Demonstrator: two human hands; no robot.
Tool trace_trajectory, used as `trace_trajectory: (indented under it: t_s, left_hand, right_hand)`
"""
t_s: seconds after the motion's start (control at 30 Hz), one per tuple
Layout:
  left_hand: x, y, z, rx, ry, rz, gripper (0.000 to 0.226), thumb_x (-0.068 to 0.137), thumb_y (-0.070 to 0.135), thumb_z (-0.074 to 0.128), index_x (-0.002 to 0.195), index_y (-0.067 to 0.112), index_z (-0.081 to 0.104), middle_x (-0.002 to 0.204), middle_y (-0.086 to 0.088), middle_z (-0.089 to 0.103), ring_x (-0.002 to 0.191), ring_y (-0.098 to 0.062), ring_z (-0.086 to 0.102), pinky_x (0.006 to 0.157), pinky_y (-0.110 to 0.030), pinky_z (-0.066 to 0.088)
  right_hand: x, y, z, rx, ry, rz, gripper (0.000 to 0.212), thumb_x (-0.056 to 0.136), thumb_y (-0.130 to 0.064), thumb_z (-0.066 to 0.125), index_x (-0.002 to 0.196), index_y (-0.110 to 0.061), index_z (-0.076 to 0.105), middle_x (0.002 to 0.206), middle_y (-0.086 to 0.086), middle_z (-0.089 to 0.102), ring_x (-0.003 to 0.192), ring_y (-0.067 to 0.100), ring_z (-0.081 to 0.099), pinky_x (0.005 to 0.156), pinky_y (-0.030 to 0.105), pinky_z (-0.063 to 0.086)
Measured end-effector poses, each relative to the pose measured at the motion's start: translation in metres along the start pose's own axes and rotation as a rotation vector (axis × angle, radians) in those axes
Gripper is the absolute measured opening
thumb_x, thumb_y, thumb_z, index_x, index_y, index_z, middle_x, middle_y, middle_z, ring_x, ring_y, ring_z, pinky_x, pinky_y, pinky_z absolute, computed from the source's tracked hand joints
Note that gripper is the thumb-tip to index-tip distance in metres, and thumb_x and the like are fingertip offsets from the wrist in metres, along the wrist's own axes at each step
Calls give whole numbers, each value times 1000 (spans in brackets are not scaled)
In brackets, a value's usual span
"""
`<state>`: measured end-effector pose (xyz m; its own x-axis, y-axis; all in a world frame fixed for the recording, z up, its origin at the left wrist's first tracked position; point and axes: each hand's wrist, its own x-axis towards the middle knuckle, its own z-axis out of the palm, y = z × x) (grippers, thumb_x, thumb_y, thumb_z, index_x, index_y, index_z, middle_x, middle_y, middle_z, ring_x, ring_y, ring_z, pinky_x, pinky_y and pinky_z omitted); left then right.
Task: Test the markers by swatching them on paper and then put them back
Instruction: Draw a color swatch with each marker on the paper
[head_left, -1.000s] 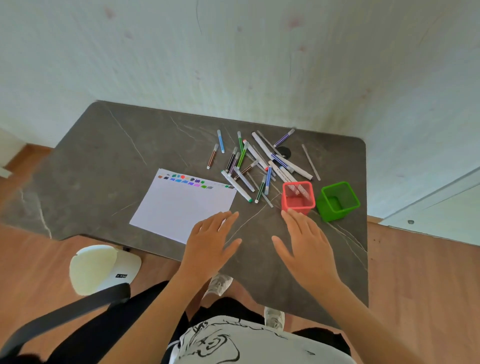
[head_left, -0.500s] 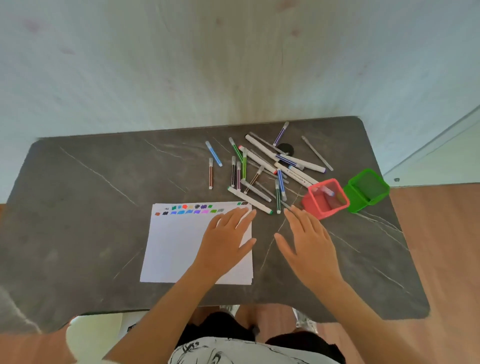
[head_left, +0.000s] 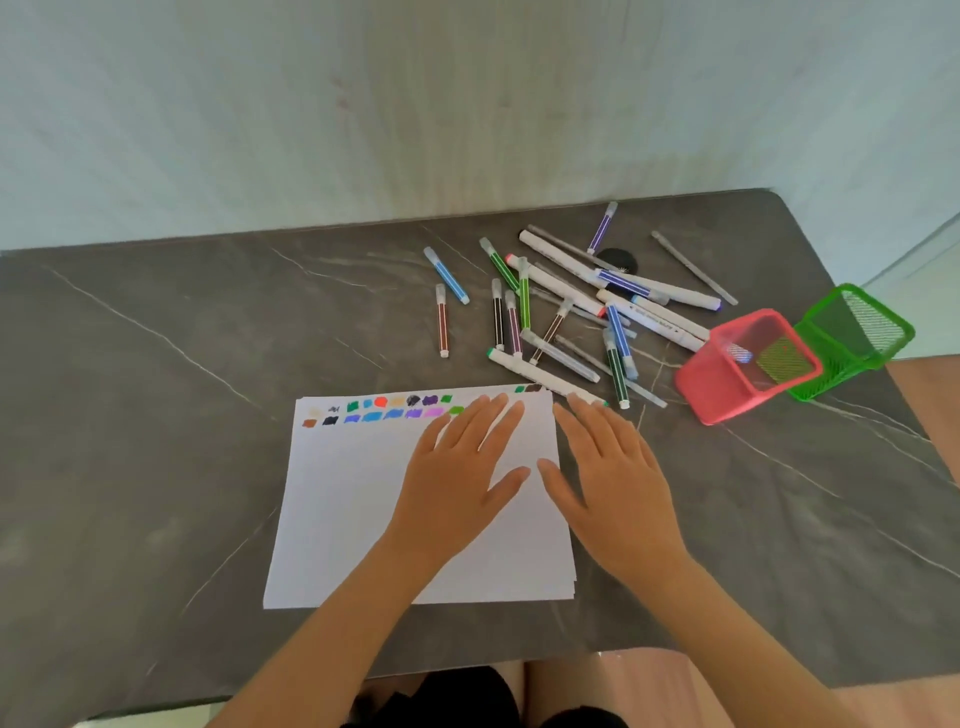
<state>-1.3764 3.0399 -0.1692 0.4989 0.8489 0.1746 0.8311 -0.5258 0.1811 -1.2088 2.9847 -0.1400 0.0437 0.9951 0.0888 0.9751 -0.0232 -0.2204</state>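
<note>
Paper (head_left: 363, 519): mid-worktop (head_left: 156, 389), swatches (head_left: 395, 414) at 12 o'clock edge.
Left grip (head_left: 457, 483): flat on paper, empty.
Right grip (head_left: 613, 483): flat at paper's 3 o'clock edge, empty.
Markers (head_left: 524, 301): loose, 1 o'clock of paper.

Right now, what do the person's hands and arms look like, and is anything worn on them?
The left hand and right hand are bare: no gloves, rings, watch or bracelet show. The forearms are uncovered as well; no sleeve enters the picture.
</note>
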Motion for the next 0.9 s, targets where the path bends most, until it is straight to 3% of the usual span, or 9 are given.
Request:
trace_trajectory:
  t_s: [0.2, 0.37, 0.5, 0.7, 0.8, 0.9]
  left_hand:
    - [-1, -10, 31, 47, 144, 25, 63, 90, 61, 31, 138, 23, 46, 141, -3, 49, 126, -24, 50, 104, -42, 27]
    - [-13, -13, 37, 50, 187, 26, 61, 91, 58, 31, 139, 23, 44, 142, -3, 47, 129, -23, 47, 104, -41, 24]
    - [-27, -16, 33, 54, 147, 26, 62, 90, 59, 30, 140, 24, 43, 143, -3, 46, 130, -24, 46, 104, -38, 25]
    - [-54, -28, 24, 46, 43, -25, 63, 93, 59, 29, 149, 32, 17, 157, 6, 17, 144, -14, 17, 115, -35, 10]
    - [-54, -39, 23, 40, 27, -61, 64, 93, 59, 26, 149, 33, 11, 158, 8, 11, 145, -12, 11, 114, -31, 4]
    - [-44, -54, 26, 55, 24, -85, 64, 93, 60, 24, 149, 33, 10, 158, 9, 9, 145, -11, 10, 115, -31, 7]
  right_hand:
    - [0, 8, 45, -22, 65, -26, 56, 92, -47, 53, 140, -19, 45, 146, 3, 45, 134, 27, 42, 108, 40, 19]
    - [-10, 3, 61, 13, 143, -29, 55, 94, -47, 38, 140, -17, 43, 147, 4, 43, 135, 26, 40, 111, 45, 32]
    - [-24, -9, 63, 3, 175, -28, 56, 93, -47, 36, 139, -16, 45, 145, 5, 45, 134, 27, 41, 107, 48, 38]
    - [-39, -25, 63, 25, 166, -3, 54, 96, -46, 43, 143, -19, 39, 150, 2, 39, 139, 25, 33, 114, 43, 27]
    - [-34, -23, 68, 25, 132, -4, 56, 95, -46, 45, 145, -22, 36, 153, -2, 33, 142, 22, 27, 115, 40, 21]
    - [-20, -17, 77, 32, 147, -6, 55, 95, -44, 47, 144, -22, 38, 151, -2, 36, 141, 22, 29, 113, 37, 20]
